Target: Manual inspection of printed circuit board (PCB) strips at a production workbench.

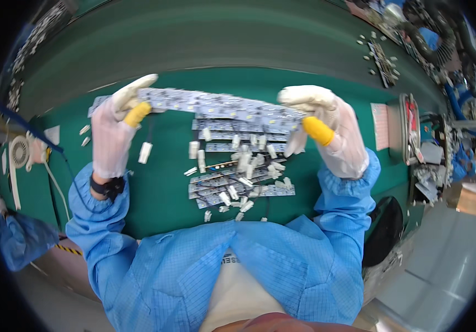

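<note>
Between my two gloved hands a long white LED circuit board strip [216,105] is held up above the green mat, slightly blurred. My left hand [124,105], in a white glove with a yellow thumb cover, pinches it near its left end. At the other end my right hand [318,113], gloved the same way, grips it between thumb and fingers. A white connector [145,152] dangles on a dark wire below the left part of the strip. Under it, on the mat, lie several more LED strips [243,148] with a cluster of white connectors [246,161] on wires.
A small white fan [21,152] stands at the left, near another person's blue sleeve [25,238]. Toward the right are a pink sheet [380,126] and a metal-sided tray [402,130]. A further board with connectors [383,63] lies at the far right.
</note>
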